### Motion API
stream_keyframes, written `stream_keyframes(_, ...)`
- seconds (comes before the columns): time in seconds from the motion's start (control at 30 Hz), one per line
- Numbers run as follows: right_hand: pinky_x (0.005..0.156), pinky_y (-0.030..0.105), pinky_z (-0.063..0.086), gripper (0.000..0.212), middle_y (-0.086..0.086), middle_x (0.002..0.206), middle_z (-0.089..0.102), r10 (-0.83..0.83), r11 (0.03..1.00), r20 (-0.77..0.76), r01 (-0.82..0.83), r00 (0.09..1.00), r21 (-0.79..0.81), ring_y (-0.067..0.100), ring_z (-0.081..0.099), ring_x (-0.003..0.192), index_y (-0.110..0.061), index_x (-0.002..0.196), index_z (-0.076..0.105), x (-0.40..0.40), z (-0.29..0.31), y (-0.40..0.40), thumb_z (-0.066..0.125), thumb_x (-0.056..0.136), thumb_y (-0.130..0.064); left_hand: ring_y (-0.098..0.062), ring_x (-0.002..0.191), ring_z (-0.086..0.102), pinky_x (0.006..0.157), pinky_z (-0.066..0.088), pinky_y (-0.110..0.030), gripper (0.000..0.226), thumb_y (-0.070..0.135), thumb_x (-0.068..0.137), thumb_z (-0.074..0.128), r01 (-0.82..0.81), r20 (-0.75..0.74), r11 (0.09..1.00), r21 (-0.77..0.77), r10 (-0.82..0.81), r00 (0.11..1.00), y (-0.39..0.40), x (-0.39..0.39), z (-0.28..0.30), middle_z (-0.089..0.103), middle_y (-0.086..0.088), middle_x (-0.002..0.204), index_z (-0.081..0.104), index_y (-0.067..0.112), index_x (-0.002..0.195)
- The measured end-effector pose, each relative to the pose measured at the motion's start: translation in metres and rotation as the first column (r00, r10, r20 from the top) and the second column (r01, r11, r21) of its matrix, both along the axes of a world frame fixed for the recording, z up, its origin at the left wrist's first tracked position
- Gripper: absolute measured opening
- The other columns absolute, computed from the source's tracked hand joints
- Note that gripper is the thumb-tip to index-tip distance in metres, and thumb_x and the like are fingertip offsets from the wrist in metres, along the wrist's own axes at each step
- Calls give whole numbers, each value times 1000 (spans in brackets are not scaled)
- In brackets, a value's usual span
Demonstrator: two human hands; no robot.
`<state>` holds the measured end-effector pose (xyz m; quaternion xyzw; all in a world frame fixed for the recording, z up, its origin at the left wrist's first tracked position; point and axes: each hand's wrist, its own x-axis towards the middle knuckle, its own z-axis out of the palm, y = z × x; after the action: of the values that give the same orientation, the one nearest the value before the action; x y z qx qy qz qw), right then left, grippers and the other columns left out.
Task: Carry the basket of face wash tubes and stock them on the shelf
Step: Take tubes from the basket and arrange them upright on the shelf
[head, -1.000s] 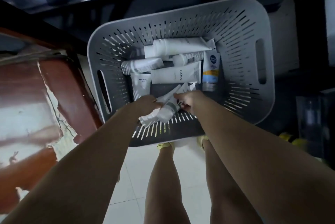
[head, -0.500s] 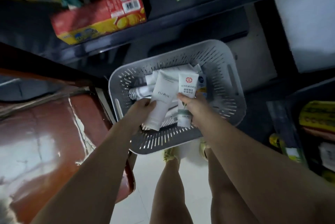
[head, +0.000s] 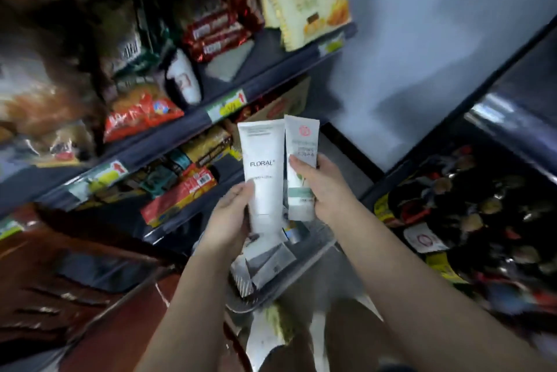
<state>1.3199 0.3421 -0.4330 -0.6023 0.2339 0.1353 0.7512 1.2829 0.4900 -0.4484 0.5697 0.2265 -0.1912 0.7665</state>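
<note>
Nearest you, at 6 o'clock, the grey basket [head: 289, 269] sits low with more tubes in it, blurred. Above it your left hand [head: 232, 218] grips the FLORAL tube [head: 261, 172] by its lower end, and your right hand [head: 319, 188] grips the white and green tube [head: 300, 166] at mid-body, the two tubes side by side. Both stand long axis upright, crimped ends toward 12, likely held so for shelving. Beyond, at 10 o'clock, the shelf [head: 187, 118] carries snack packets [head: 138, 112].

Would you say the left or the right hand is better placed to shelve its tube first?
Probably left: the left hand holds the FLORAL tube nearer the shelf; the right hand holds its tube farther away.
</note>
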Motion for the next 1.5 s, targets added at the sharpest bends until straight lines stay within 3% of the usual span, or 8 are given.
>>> stream_keyframes(0.13, 89, 44, 53, 16, 7, 105, 69, -103, 993, 109, 96, 989, 71, 26, 66, 95, -16, 99, 62, -25, 64, -26, 66, 84, -15, -10, 79, 70, 57, 55, -22, 26, 26, 98, 41, 75, 163, 997, -16, -71, 984, -19, 2, 59, 73, 0, 93, 63, 15, 105)
stream_keyframes(0.27, 66, 27, 55, 11, 0, 87, 69, -221, 973, 188, 205, 957, 101, 11, 65, 70, -16, 98, 61, -56, 112, -60, 62, 87, -14, -11, 83, 68, 68, 54, -28, 30, 37, 94, 47, 174, 274, 984, -47, -155, 949, -54, -5, 101, 72, -1, 100, 63, 17, 110)
stream_keyframes(0.4, 80, 39, 55, 27, 11, 103, 69, -355, 933, 219, 330, 909, 144, 23, 66, 86, -7, 114, 57, -94, 143, -95, 59, 89, -14, -26, 93, 64, 80, 50, -40, 48, 48, 84, 57, 321, 370, 946, -49, -282, 885, -105, -22, 121, 67, -13, 108, 60, 9, 113)
stream_keyframes(0.63, 76, 38, 57, 22, 10, 100, 71, -539, 842, 272, 500, 797, 204, 22, 69, 83, -8, 111, 58, -181, 170, -151, 55, 90, -11, -15, 70, 70, 54, 55, -26, 34, 27, 73, 57, 559, 458, 824, -97, -462, 760, -176, -82, 141, 74, -2, 83, 58, 8, 102)
stream_keyframes(0.83, 78, 38, 53, 23, 10, 100, 70, -626, 765, 356, 634, 694, 110, 22, 67, 84, -10, 113, 58, -267, 188, -188, 53, 91, -10, -23, 72, 67, 67, 56, -38, 32, 25, 75, 63, 657, 437, 749, -88, -563, 701, -223, -137, 157, 72, -7, 83, 63, 8, 103)
stream_keyframes(0.97, 74, 36, 52, 21, 5, 90, 70, -662, 712, 412, 697, 627, 83, 19, 65, 79, -13, 111, 58, -309, 202, -208, 53, 91, -11, -17, 65, 66, 55, 54, -30, 11, 16, 88, 56, 699, 473, 712, -59, -597, 648, -250, -167, 174, 72, -3, 77, 64, 17, 96)
stream_keyframes(1.27, 69, 31, 55, 12, 4, 93, 70, -682, 598, 531, 801, 503, 8, 18, 66, 79, -17, 97, 63, -351, 239, -242, 54, 91, -13, -9, 77, 68, 65, 55, -25, 9, 22, 89, 58, 752, 591, 657, 51, -627, 508, -290, -194, 212, 72, 5, 89, 64, 27, 94)
stream_keyframes(1.5, 48, 20, 49, 13, -1, 78, 70, -671, 552, 575, 833, 469, -36, 6, 66, 56, -12, 101, 63, -338, 274, -280, 56, 90, -12, -22, 87, 67, 79, 54, -45, 9, 25, 86, 62, 731, 651, 676, 88, -595, 472, -318, -160, 237, 71, -4, 96, 65, 26, 94)
